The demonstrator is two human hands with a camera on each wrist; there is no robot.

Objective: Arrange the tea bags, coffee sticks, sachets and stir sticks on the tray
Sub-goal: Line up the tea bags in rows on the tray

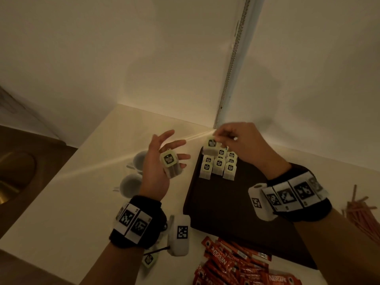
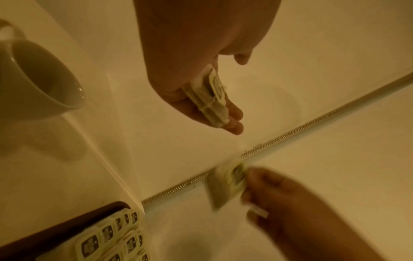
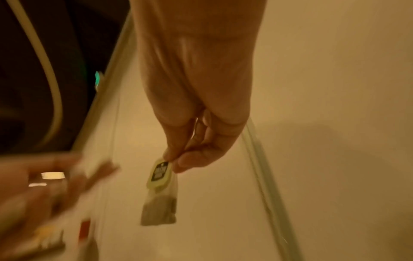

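My left hand (image 1: 164, 155) is palm up left of the dark tray (image 1: 226, 202), fingers spread. A small stack of tea bags (image 1: 169, 164) lies on them, also shown in the left wrist view (image 2: 210, 98), with the thumb apart. My right hand (image 1: 224, 138) pinches one tea bag (image 1: 211, 144) by its green tag (image 3: 159, 171) above the tray's far left corner. Several tea bags (image 1: 219, 165) stand in rows there. Red coffee sticks (image 1: 236, 264) are piled at the tray's near edge, with stir sticks (image 1: 362, 214) to the right.
Two white cups (image 1: 139, 159) (image 1: 130, 185) stand left of my left hand. A loose tea bag (image 1: 149, 260) lies on the counter by my left wrist. A sink (image 1: 12, 175) is at far left. Walls meet in a corner behind the tray.
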